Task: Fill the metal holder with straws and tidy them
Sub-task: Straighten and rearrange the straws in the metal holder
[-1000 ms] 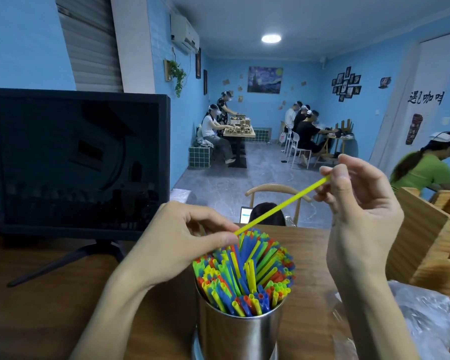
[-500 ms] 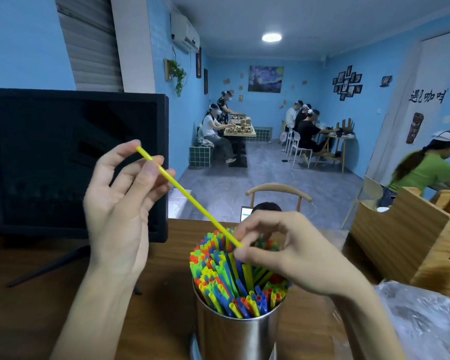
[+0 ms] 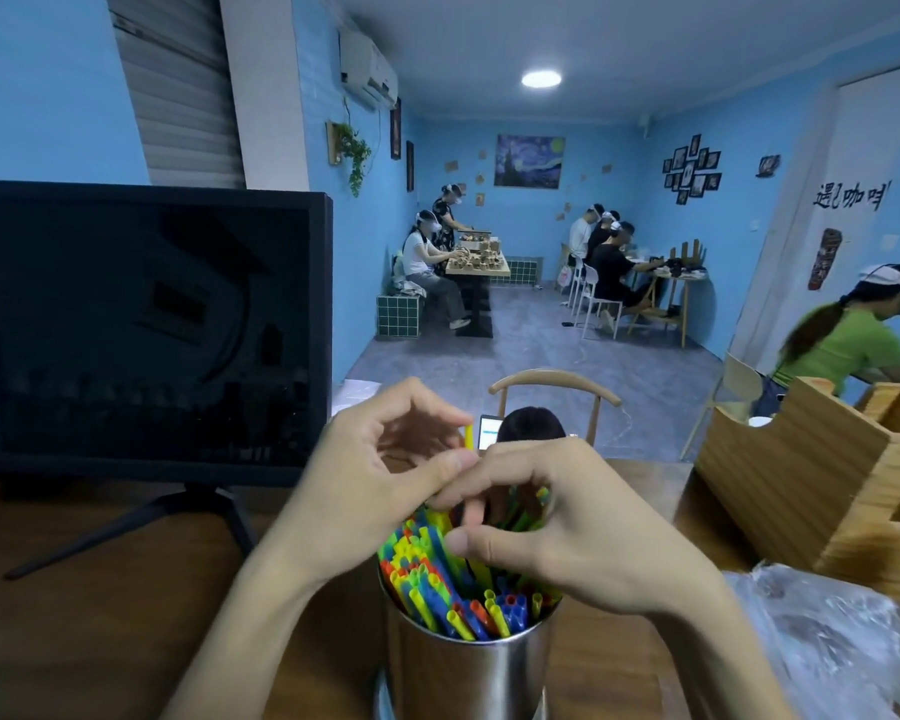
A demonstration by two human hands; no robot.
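A shiny metal holder point(image 3: 468, 678) stands on the wooden table point(image 3: 100, 615) at the bottom centre, packed with several coloured straws point(image 3: 432, 584). One yellow straw point(image 3: 469, 437) stands almost upright above the bundle, and only its top end shows. My left hand point(image 3: 370, 491) curls round that top, pinching it between thumb and index finger. My right hand point(image 3: 572, 532) arches over the holder from the right. Its fingertips dip among the straw tops and, with the thumb in front, pinch the yellow straw lower down. The straw's shaft is hidden by my fingers.
A dark monitor point(image 3: 146, 324) on a stand fills the left. A wooden box point(image 3: 811, 491) sits at the right, with crumpled clear plastic point(image 3: 832, 646) in front of it. A chair back point(image 3: 552, 381) is beyond the table. A person in green point(image 3: 848, 345) is at the far right.
The yellow straw swung from a slant to almost upright and sank into the bundle. My left hand came down and right to the holder; my right hand stayed over the straws.
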